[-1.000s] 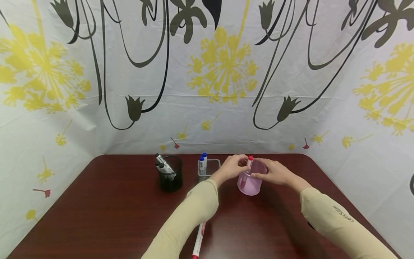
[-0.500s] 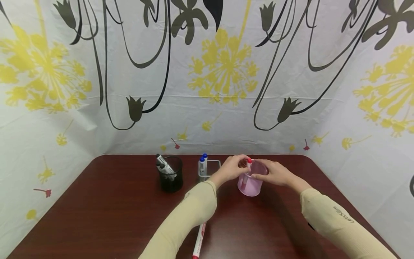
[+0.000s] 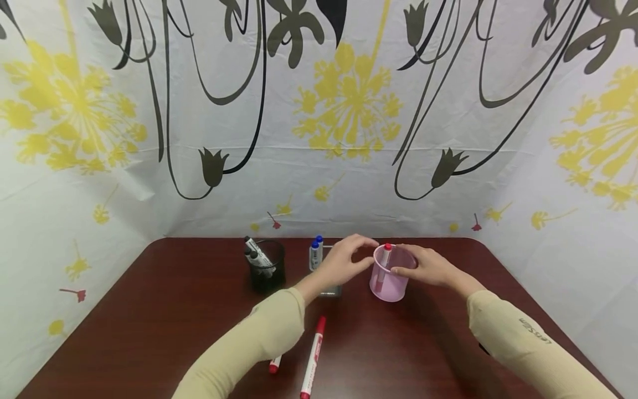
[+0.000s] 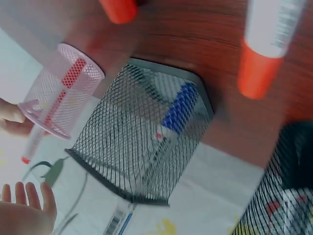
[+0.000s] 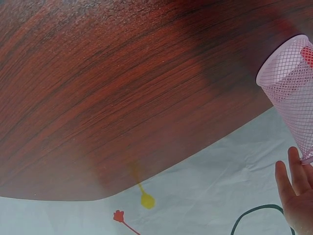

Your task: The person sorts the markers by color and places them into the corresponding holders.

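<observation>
A pink mesh pen cup [image 3: 396, 288] stands upright at the back right of the table. One red-capped marker [image 3: 386, 256] leans inside it. My right hand [image 3: 432, 267] grips the cup's rim from the right, thumb in front; the right wrist view shows fingertips [image 5: 293, 169] at the rim. My left hand [image 3: 345, 259] hovers just left of the cup, holding nothing, with fingers apart from the marker; its spread fingers show in the left wrist view. Two red markers lie on the table: one in full [image 3: 313, 359], another [image 3: 276, 363] mostly hidden by the left sleeve.
A grey mesh pen holder [image 4: 142, 132] with blue-capped markers [image 3: 315, 255] stands behind my left wrist, partly hidden. Farther left is a black mesh cup [image 3: 269, 284] holding several black markers [image 3: 258, 256]. Printed cloth [image 3: 329, 188] hangs behind the table.
The left hand has let go of the red marker, now inside the pink cup, and drawn back left. More of the red markers on the table shows. The right hand keeps its grip.
</observation>
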`<state>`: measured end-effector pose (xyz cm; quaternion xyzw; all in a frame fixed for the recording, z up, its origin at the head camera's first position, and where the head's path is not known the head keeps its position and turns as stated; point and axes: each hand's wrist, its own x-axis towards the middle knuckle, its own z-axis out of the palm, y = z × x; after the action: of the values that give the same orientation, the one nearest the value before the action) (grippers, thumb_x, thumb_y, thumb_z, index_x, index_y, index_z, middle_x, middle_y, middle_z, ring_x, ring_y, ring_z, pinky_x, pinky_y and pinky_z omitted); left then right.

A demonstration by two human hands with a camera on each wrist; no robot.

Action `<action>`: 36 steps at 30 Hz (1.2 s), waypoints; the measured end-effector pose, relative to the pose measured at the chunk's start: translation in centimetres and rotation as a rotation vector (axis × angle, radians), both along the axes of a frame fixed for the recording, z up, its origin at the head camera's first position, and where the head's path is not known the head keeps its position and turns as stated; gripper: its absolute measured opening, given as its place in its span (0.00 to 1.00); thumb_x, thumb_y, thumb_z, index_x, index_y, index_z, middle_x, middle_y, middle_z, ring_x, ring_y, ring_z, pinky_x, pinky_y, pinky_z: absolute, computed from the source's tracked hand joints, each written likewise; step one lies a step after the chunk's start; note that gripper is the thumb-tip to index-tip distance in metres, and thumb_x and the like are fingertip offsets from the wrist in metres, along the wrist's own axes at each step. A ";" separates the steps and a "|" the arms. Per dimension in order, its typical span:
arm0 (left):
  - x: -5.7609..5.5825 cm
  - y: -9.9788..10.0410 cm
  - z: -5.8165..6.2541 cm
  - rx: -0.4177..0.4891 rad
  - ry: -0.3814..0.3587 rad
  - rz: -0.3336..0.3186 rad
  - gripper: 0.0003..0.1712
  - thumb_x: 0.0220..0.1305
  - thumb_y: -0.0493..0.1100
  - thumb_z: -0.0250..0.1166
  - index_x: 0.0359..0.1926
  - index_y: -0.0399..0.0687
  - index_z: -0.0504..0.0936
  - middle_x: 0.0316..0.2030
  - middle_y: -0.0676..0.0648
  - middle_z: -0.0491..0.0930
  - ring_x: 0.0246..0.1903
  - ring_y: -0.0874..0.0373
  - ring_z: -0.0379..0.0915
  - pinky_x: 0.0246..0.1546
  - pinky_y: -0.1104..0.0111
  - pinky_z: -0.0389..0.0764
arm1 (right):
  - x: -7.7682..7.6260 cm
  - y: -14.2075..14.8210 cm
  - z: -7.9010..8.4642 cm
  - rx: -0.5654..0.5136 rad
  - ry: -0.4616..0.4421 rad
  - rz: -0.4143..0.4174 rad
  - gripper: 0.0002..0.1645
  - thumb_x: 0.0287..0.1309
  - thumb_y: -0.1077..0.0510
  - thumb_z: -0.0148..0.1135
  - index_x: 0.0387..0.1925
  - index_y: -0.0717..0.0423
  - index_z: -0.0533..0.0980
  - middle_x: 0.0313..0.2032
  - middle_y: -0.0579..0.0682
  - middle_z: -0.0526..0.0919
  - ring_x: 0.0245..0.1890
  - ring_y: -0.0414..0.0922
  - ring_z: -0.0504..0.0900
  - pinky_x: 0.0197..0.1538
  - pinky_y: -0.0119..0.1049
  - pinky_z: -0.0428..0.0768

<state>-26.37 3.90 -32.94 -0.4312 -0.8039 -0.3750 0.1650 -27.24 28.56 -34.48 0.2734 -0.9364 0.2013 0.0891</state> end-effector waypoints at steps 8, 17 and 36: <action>3.0 -3.7 0.3 -0.313 0.402 -0.135 0.12 0.54 0.41 0.62 0.41 0.49 0.79 0.39 0.54 0.76 0.42 0.62 0.68 0.46 0.75 0.65 | 0.0 0.2 -0.1 0.013 0.008 -0.003 0.39 0.46 0.37 0.60 0.54 0.59 0.69 0.46 0.56 0.75 0.45 0.51 0.74 0.46 0.47 0.70; 6.1 -8.4 -3.0 -0.585 0.662 -0.144 0.10 0.52 0.43 0.61 0.38 0.55 0.80 0.36 0.58 0.76 0.39 0.63 0.69 0.40 0.71 0.68 | -0.1 0.1 0.0 0.011 0.009 -0.013 0.40 0.46 0.37 0.60 0.53 0.61 0.68 0.45 0.55 0.75 0.44 0.50 0.74 0.45 0.48 0.71; 10.4 -11.0 -7.0 -0.836 0.763 -0.266 0.12 0.49 0.47 0.63 0.38 0.61 0.77 0.39 0.59 0.73 0.43 0.65 0.66 0.43 0.70 0.66 | -0.2 0.0 0.2 0.064 0.001 -0.017 0.41 0.47 0.35 0.58 0.54 0.60 0.68 0.48 0.57 0.74 0.48 0.52 0.72 0.48 0.49 0.68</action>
<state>-15.97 -7.06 -39.97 -0.6617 -0.7062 0.1387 0.2102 -27.49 28.61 -34.31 0.2685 -0.9445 0.1703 0.0823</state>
